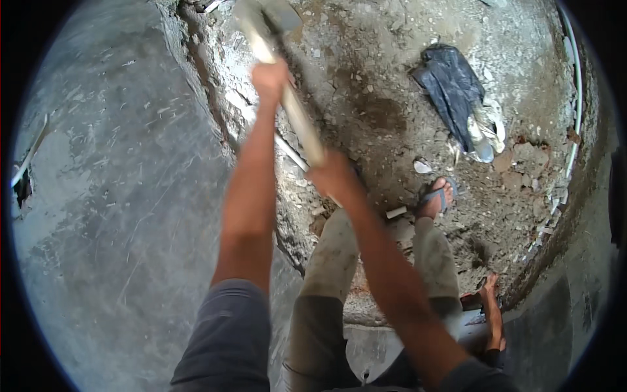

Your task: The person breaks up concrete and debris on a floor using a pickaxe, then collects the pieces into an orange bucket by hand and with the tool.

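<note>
Both of my hands are closed around the pale wooden handle of a long-handled hoe, blurred by motion. My left hand grips it farther up, close to the head. My right hand holds the lower part, in front of my legs. At the top edge, a grey metal blade juts to the right of the handle; its full shape is hard to make out. Under the tool lies broken, rubble-strewn ground. A white pipe runs behind the handle, between my hands.
Smooth grey concrete floor borders the dug strip on the left. A black plastic bag with a whitish bag lies at right. My sandalled foot stands on the dirt. Another person's hand shows lower right. A pipe follows the right edge.
</note>
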Demonstrator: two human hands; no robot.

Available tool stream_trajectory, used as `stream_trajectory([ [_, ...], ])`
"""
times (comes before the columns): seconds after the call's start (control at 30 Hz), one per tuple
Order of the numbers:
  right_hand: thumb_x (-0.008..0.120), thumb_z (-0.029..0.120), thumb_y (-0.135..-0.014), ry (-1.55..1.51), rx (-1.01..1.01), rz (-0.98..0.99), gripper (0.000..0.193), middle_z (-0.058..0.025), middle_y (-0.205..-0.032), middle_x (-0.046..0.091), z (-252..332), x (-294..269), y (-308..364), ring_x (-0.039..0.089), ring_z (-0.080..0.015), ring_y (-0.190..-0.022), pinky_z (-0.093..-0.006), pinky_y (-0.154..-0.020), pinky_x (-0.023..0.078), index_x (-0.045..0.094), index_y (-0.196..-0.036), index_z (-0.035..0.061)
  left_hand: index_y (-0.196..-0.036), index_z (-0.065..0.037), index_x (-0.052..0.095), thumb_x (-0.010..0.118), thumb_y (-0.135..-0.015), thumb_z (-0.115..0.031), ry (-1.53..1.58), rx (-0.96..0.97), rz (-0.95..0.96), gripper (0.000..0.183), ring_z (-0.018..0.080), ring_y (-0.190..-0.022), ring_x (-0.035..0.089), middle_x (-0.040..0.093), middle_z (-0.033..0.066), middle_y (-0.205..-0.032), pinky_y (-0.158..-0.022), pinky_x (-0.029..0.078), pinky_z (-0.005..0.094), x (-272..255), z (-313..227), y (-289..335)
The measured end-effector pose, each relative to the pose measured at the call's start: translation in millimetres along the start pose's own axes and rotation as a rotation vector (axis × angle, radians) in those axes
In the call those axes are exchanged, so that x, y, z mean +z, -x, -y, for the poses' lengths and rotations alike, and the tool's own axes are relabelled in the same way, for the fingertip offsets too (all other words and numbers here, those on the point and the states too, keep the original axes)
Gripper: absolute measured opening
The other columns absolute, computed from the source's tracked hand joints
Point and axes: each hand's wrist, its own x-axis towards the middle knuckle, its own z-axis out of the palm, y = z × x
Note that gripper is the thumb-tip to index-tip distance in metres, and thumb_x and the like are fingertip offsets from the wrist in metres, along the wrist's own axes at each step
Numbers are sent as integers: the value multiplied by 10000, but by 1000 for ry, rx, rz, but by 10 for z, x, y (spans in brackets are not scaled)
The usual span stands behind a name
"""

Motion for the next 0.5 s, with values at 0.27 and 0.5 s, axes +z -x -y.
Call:
stream_trajectory([
  [0.27, 666, 97, -758, 135, 298, -6, 427, -302, -960, 711, -195, -557, -55, 736, -386, -818, -437, -704, 578, 656, -1135, -103, -747, 136, 647, 638, -814, -51, 530, -481, 276, 199, 310, -516, 658, 649, 198, -626, -499, 541, 443, 561, -727, 374],
  [0.5, 700, 81, -820, -598, 314, 287, 233, -104, -718, 607, 1467, -791, -421, 617, -180, -525, -340, -409, 515, 602, -934, -97, -903, 23, 641, 578, -854, -35, 880, -551, 901, 99, 216, -519, 613, 580, 105, -629, -500, 587, 396, -45, -1182, -861],
])
